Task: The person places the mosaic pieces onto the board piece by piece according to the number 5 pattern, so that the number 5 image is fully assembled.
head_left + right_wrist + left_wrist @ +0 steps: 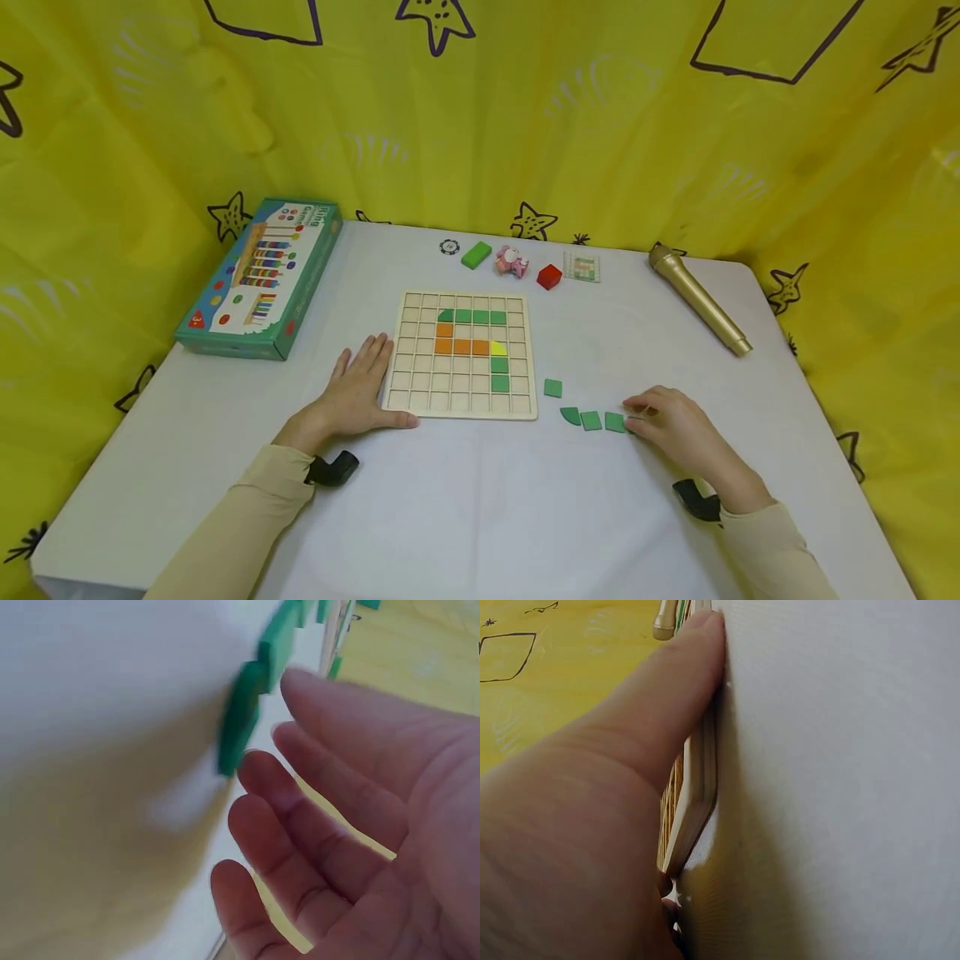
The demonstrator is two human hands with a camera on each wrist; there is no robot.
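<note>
A square wooden grid board (450,392) lies mid-table, with green, orange and yellow tiles set in some cells. My left hand (358,390) rests flat at its left side, fingers spread along the edge and thumb at the near left corner. In the left wrist view the thumb (667,690) lies along the board's side. To the right of the board runs a loose row of green tiles (591,421). My right hand (678,429) hovers at the right end of that row. Its fingers, loosely bent, stand beside the end tile (240,720) without gripping it.
A ring game box (255,283) lies at the left. Along the back are a chip (449,247), a green block (476,255), a pink figurine (512,262), a red block (549,277) and a pattern card (582,267). A gold microphone (701,302) lies back right.
</note>
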